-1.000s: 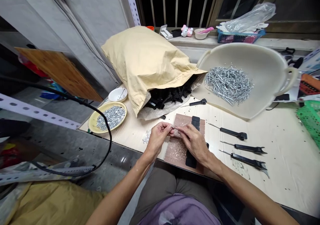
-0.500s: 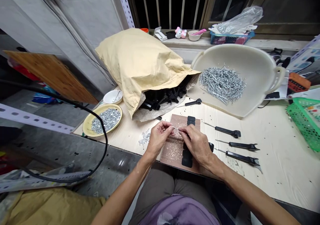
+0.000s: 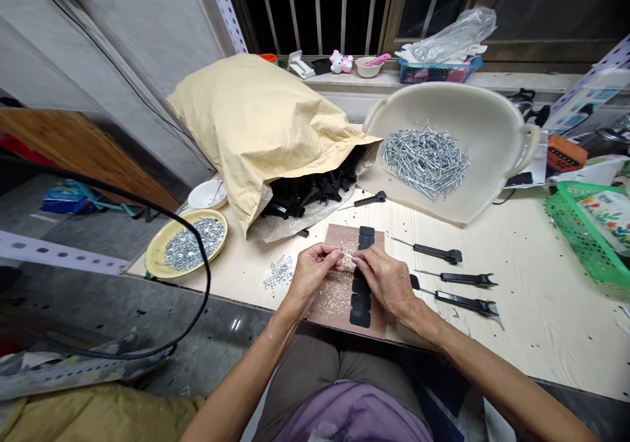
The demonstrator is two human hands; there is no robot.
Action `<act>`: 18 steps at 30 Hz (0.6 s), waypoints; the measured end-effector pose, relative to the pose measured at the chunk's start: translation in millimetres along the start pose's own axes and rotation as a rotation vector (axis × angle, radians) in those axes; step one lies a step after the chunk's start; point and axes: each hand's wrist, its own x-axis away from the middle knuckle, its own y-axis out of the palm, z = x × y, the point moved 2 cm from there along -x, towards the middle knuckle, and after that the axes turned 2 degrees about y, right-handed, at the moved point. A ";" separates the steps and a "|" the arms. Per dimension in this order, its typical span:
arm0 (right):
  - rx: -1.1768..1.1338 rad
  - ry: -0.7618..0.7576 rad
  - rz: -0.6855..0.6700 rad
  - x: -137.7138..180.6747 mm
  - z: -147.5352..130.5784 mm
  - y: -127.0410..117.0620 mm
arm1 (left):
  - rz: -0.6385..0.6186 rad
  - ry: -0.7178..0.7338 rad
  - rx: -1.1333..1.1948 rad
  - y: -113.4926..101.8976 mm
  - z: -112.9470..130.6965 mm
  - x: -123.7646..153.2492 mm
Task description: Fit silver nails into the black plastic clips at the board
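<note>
My left hand (image 3: 315, 273) is closed in a pinch on one end of a thin silver metal pin (image 3: 347, 256). At the pin's other end, the fingers of my right hand (image 3: 386, 278) are pinched together, hiding that tip. Both hands are above a brown board (image 3: 331, 298) with a worn, speckled surface. A strip of black pads (image 3: 361, 301) runs down the board, partly covered by my right hand. Small silver washer-like pieces (image 3: 279, 271) lie loose to the left of my left hand.
Several black-handled tools with thin metal shafts (image 3: 465, 301) lie at right. Behind them stands a cream basin (image 3: 492, 120) of metal pins. A paper sack (image 3: 266, 114) spills black parts. At left is a yellow plate (image 3: 152, 258) of small metal pieces; a black cable (image 3: 207, 278) loops nearby.
The view has shifted slightly, so the bench items appear further left. Both hands keep their pinch on the metal pin over the board.
</note>
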 end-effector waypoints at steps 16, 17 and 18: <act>-0.300 0.068 -0.107 -0.3 28.0 -12.5 | -0.066 -0.019 -0.163 17.6 -4.5 0.8; -0.269 0.046 -0.114 -0.5 33.7 -15.7 | -0.072 0.000 -0.222 18.5 -4.1 1.4; -0.219 0.021 -0.121 -1.9 40.4 -18.9 | -0.066 0.031 -0.297 18.7 -3.7 2.0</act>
